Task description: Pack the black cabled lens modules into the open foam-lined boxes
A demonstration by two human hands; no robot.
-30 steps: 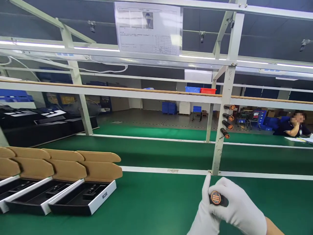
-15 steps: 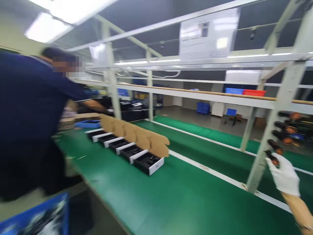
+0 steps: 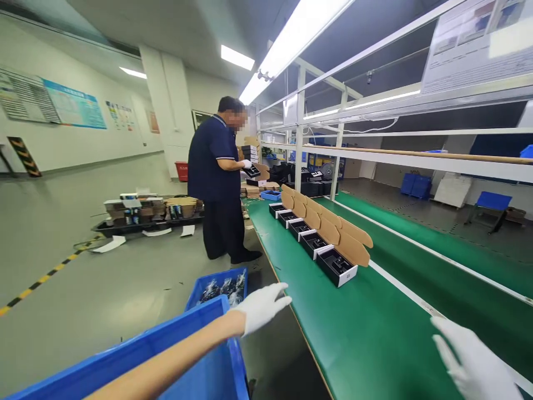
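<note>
My left hand (image 3: 264, 308), in a white glove, reaches over the rim of a big blue bin (image 3: 200, 328) toward the near edge of the green table (image 3: 375, 328). Its fingers are stretched out and hold nothing. At the lower right, my right hand (image 3: 477, 358), also gloved in white and slightly blurred, hovers over the table with fingers apart. Nothing shows in it. Ahead of both hands stands a row of several black-lined boxes (image 3: 333, 264) with raised brown cardboard lids (image 3: 352, 247). Dark parts sit inside the boxes, too small to name.
A co-worker (image 3: 216, 161) in dark clothes stands by the table's far end, holding an open box (image 3: 252, 171). A smaller blue bin (image 3: 195, 294) holds bagged parts. White rack posts (image 3: 300, 128) rise along the table. Stacked cartons (image 3: 145, 211) lie on the floor.
The view has swung left. My right hand has left the dark, orange-ended tools on the rack post, and my left hand has come into view. The co-worker now stands upright with a box.
</note>
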